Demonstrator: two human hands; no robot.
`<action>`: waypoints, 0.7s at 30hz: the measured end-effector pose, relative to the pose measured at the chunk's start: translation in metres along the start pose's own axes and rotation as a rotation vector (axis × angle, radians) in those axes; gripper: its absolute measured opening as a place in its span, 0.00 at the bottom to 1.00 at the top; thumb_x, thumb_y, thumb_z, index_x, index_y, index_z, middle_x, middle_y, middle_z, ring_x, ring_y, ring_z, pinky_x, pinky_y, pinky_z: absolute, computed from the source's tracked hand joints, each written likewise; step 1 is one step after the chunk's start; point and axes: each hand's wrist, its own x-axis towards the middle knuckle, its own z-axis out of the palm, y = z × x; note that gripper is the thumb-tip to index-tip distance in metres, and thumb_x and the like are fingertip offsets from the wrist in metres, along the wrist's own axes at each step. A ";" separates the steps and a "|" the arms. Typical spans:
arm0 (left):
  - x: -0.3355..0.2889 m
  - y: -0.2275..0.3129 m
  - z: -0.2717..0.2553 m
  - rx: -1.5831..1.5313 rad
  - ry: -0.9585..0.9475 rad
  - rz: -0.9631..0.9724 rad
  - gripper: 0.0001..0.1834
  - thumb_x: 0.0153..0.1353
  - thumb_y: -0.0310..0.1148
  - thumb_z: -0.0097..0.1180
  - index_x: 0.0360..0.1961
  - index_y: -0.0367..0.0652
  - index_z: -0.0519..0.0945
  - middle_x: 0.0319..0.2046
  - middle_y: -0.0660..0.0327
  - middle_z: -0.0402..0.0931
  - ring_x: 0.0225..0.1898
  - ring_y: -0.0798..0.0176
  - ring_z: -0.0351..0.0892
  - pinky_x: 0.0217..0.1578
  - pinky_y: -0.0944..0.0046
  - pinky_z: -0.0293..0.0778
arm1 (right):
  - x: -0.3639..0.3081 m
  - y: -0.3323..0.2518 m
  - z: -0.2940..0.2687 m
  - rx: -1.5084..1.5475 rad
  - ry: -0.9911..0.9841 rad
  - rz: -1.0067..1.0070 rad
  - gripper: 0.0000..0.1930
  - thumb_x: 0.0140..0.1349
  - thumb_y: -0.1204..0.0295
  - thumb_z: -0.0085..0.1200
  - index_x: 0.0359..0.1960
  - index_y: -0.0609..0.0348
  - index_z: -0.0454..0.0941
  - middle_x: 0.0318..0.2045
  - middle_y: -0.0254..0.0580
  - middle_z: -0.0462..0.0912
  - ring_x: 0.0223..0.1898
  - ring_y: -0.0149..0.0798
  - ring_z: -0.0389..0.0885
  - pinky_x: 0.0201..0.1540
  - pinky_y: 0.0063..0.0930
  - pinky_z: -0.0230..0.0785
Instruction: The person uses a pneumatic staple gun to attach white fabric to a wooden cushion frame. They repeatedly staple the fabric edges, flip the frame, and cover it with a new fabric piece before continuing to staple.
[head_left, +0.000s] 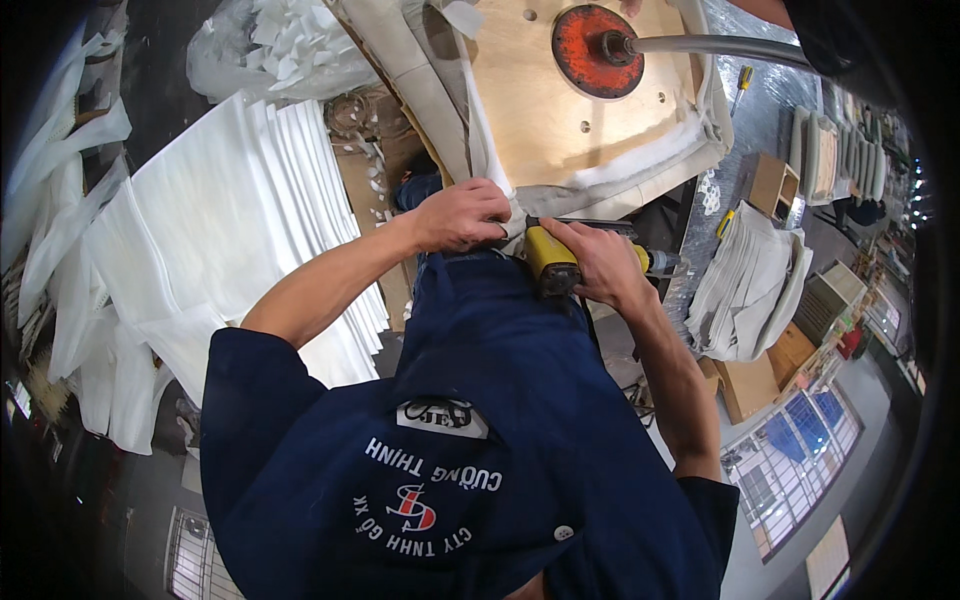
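My left hand (463, 215) is closed in a pinch on the beige fabric (641, 196) at the near corner of an upholstered seat panel. The fingers of my right hand (606, 265) wrap round a yellow and black staple gun (550, 262), whose nose is close to that corner, beside my left fingers. A hose fitting shows at the gun's right. The panel has a bare plywood board (515, 105) facing up, with white padding (655, 150) along its near edge. A round red disc (572, 52) on a metal shaft rests on the board.
On the left stands a tall stack of white padding sheets (235, 200), with a plastic bag of white scraps (290, 40) beyond. Right of the panel lie a yellow-handled screwdriver (741, 85), grey fabric pieces (750, 285) and a wooden box (773, 186). Another person's arm (765, 10) shows at the top.
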 end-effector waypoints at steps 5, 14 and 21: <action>-0.003 0.000 0.004 -0.013 0.037 -0.017 0.07 0.47 0.31 0.61 0.29 0.43 0.79 0.41 0.61 0.76 0.48 0.54 0.78 0.52 0.53 0.73 | 0.004 0.003 -0.003 -0.031 -0.060 -0.002 0.41 0.50 0.65 0.69 0.68 0.46 0.66 0.44 0.47 0.83 0.44 0.57 0.85 0.45 0.50 0.78; 0.006 0.007 0.014 0.003 0.057 -0.047 0.11 0.47 0.29 0.68 0.31 0.44 0.78 0.41 0.61 0.76 0.47 0.53 0.78 0.51 0.53 0.73 | 0.018 0.008 -0.010 -0.025 -0.088 0.003 0.35 0.51 0.61 0.68 0.64 0.42 0.72 0.41 0.48 0.87 0.42 0.56 0.87 0.45 0.50 0.79; 0.024 0.023 0.021 0.324 0.010 -0.053 0.10 0.49 0.34 0.65 0.33 0.53 0.80 0.47 0.64 0.77 0.52 0.58 0.77 0.54 0.55 0.71 | -0.035 0.016 0.011 0.201 0.153 0.072 0.40 0.44 0.73 0.69 0.65 0.42 0.72 0.46 0.51 0.85 0.50 0.57 0.82 0.52 0.49 0.76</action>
